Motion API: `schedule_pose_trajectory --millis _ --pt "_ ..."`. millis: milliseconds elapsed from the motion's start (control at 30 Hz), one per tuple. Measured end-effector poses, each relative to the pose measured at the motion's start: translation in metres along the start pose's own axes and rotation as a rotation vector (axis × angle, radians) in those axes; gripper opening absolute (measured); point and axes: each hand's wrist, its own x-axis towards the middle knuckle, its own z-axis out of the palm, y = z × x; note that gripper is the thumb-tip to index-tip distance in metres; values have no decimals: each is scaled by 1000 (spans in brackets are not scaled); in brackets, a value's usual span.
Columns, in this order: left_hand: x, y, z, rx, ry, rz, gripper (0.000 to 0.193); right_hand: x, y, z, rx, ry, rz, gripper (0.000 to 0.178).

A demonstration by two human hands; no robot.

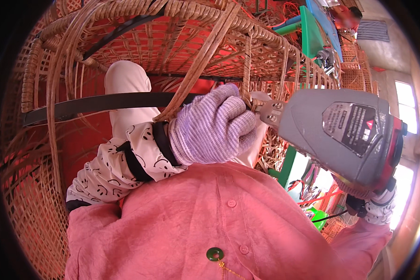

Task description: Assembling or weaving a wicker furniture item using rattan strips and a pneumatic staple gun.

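My left hand (214, 128), in a lilac knit glove, is closed around brown wicker strands (198, 70) where they meet a curved black frame bar (140, 99). Its fingers curl inward and hide the gripped spot. On the right, a grey staple gun (308, 121) lies level, its metal nose against a wrapped upright just beside my left fingers. My right hand (354, 190) holds the tool from below; the tool's body covers most of that hand. The bar and strands belong to a large woven wicker piece (186, 10) with a wrapped rim.
Loose strands (56, 140) hang over the bar's left end. More wicker weave (32, 219) stands at the lower left. A green panel (311, 35) and stacked wicker pieces (354, 60) are at the far right. A black cord (330, 217) runs near my right wrist.
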Motion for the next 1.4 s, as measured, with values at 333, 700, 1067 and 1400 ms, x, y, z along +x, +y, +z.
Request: schedule_pose_trajectory --millis 333,700,1067,1400 --pt "1 2 -3 17 -67 -116 23 -12 25 15 156 220 -124 28" --pt "52 1 -32 105 -433 -320 46 -46 163 69 924 691 95 30" --pt "79 -18 -13 -284 -797 -787 26 31 392 156 152 783 902 45" --pt "72 -38 -14 -306 -797 -1038 29 -56 505 160 354 783 921 63"
